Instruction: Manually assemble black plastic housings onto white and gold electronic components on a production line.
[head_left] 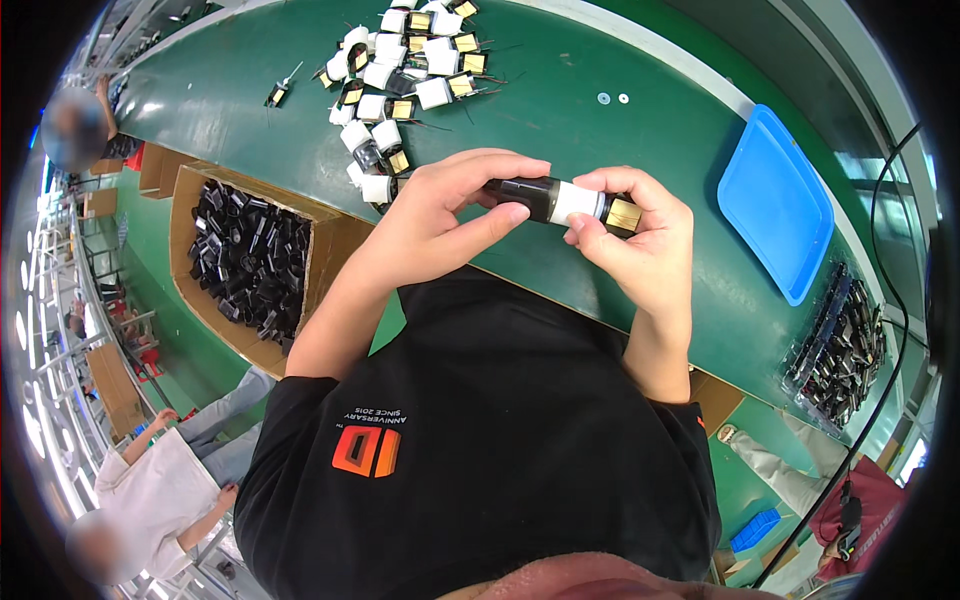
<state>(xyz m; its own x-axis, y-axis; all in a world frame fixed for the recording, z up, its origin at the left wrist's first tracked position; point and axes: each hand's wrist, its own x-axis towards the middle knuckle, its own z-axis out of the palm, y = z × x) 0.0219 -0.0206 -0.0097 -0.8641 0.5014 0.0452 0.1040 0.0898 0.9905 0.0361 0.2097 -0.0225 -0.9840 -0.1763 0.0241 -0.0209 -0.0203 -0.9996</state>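
Observation:
My left hand (435, 220) is closed around a dark, glossy plastic casing (527, 196), thumb below and fingers above. Joined end to end with it is a white cylindrical part (574, 203) with a gold-coloured block (623, 214) at its right end. The thumb and fingers of my right hand (655, 235) pinch this white part near the gold block. Both hands hold the assembly level over the near edge of the green table (560, 270). How deep the white part sits in the casing, I cannot tell.
Beyond my left hand lies a pile of similar white-and-gold parts (385, 75) with thin wires; one part (278, 93) lies apart. Left stands a carton (320, 250) of black casings (250, 260). At right are a blue tray (775, 200) and a clear tray of dark pieces (845, 350).

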